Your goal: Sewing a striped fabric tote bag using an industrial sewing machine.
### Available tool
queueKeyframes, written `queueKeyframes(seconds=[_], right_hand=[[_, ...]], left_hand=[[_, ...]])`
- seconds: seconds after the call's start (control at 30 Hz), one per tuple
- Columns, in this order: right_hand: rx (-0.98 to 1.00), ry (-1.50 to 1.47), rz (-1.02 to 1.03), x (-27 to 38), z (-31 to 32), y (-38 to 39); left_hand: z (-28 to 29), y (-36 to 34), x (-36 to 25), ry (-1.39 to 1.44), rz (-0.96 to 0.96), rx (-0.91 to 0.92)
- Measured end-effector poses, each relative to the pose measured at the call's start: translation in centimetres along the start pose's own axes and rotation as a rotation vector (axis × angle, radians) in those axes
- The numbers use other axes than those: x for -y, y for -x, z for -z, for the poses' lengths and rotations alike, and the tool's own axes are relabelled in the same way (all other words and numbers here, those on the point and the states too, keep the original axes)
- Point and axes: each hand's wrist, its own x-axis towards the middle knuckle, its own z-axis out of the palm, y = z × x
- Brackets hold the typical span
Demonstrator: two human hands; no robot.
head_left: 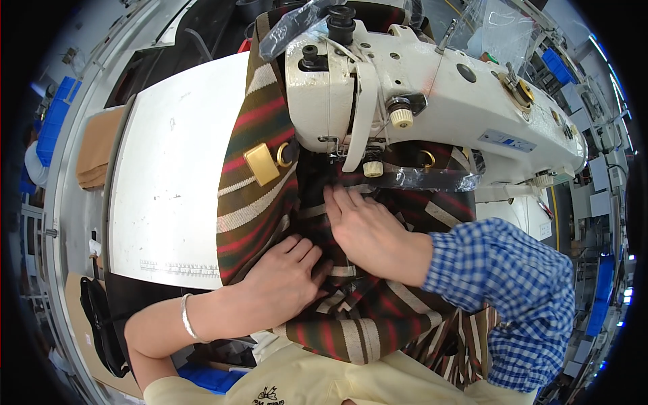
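Observation:
A striped fabric piece (253,196) in brown, red, green and cream lies bunched under the head of a white sewing machine (432,88). It carries a gold metal plate (262,164) and a gold ring. My left hand (287,273) has its fingers curled into the near folds, closed on the cloth, and its fingertips are partly hidden. Closer to the needle area, my right hand (368,233) lies on the dark inner side of the fabric with its fingers stretched toward the presser foot. The folds hide the seam under the needle.
The white work surface (175,169) extends left of the machine, with a ruler strip (179,268) along its near edge. Beyond it sits a stack of brown pieces (98,148). Clear plastic film (425,179) wraps a bar below the machine arm. Blue bins (57,121) stand farther left.

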Motion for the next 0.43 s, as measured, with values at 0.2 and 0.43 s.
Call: queueKeyframes(seconds=[0.2,0.43], right_hand=[[-0.226,-0.341,-0.068,-4.1,-3.3,0.8],[-0.171,-0.346,-0.036,-3.8,-2.9,-0.3]], left_hand=[[1.4,5.6,0.6,0.357,0.528,-0.838],[-8.2,10.2,-3.1,2.189,0.765,-1.067]])
